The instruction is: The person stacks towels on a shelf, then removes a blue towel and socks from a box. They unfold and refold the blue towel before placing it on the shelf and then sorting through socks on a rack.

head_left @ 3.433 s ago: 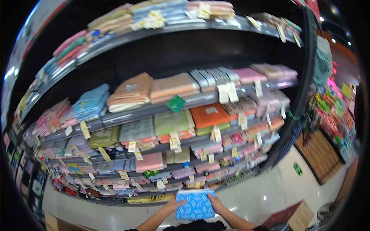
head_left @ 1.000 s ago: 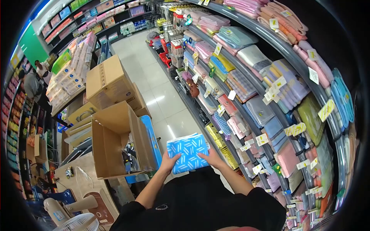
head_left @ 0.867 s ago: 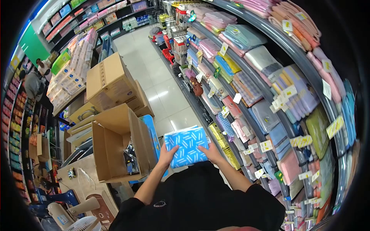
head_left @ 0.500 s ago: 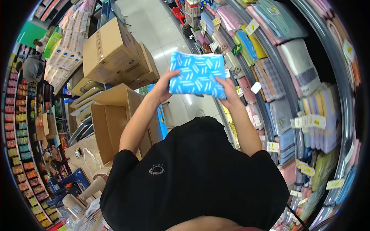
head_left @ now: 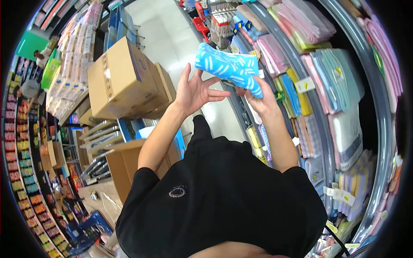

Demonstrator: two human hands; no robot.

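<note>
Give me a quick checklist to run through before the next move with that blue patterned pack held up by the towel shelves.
1. Blue pack with white dashes gripped by right hand: ok.
2. Left hand on the pack: not ok, open beside it, fingers spread.
3. Pack level: not ok, tilted down to the right.
4. Shelf of folded towels within view: ok.
5. Free gap on that shelf: cannot tell.

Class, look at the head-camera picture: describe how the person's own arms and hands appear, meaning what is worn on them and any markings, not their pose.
Both arms are bare from the upper arm down, below the short sleeves of a black T-shirt with a small oval logo on the chest. The left hand and right hand wear no gloves; no rings, watch or bracelets can be seen.
</note>
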